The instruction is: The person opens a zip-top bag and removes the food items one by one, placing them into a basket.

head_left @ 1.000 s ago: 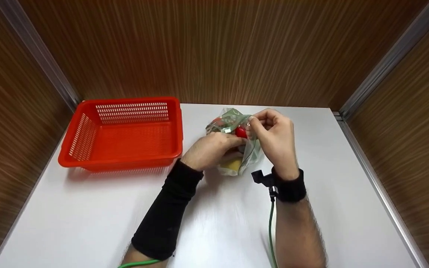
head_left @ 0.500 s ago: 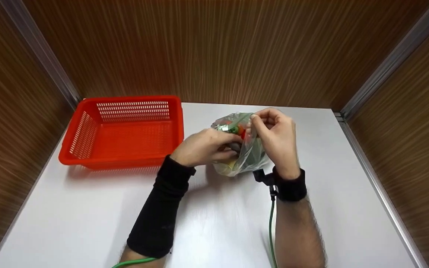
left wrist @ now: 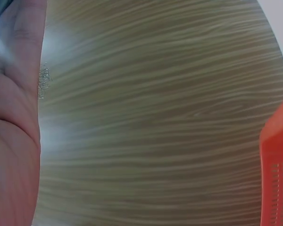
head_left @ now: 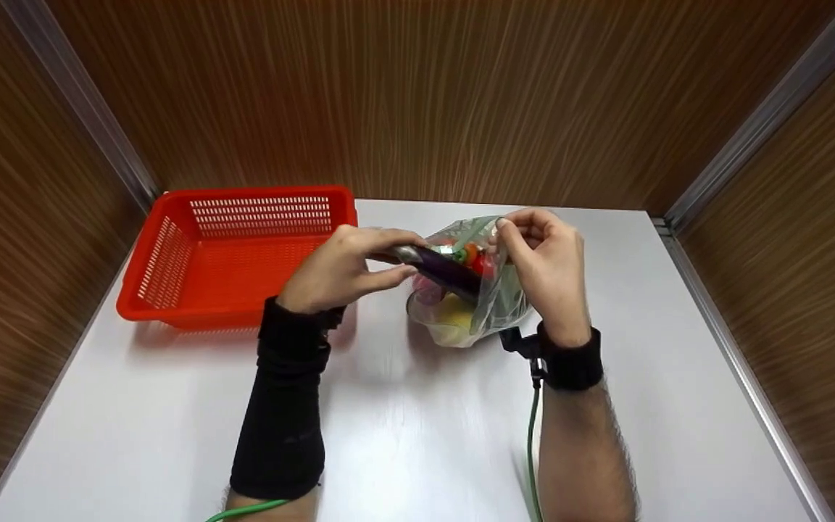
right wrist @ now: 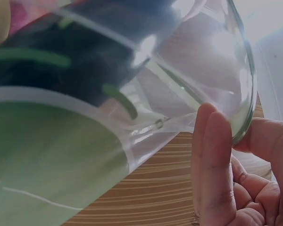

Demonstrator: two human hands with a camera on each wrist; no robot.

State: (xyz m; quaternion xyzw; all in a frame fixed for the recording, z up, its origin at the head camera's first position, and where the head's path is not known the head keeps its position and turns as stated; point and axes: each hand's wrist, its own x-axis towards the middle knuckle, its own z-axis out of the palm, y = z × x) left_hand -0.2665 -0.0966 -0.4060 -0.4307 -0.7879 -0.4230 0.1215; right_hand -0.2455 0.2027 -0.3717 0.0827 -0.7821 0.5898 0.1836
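Observation:
In the head view my left hand (head_left: 341, 268) grips a dark purple eggplant (head_left: 449, 272) by its pale stem end. The eggplant slants down to the right, its far end still inside a clear plastic bag (head_left: 491, 315) with green print. My right hand (head_left: 551, 272) pinches the bag's rim at the upper right, which the right wrist view shows close up between thumb and fingers (right wrist: 217, 165). Through the mouth show a red and orange-green piece (head_left: 472, 255), a yellow one (head_left: 454, 312) and a pink-purple one (head_left: 428, 290). The left wrist view catches only part of the palm.
A red plastic basket (head_left: 236, 316) with slotted walls stands left of the bag, close to my left hand. The white tabletop (head_left: 403, 435) is bounded by wood-grain panels (head_left: 417, 94) at the back and sides. A green cable (head_left: 532, 449) hangs along my right forearm.
My left hand has come out of the bag, moving up and left with the eggplant in its grip. The right hand has stayed nearly in place at the rim.

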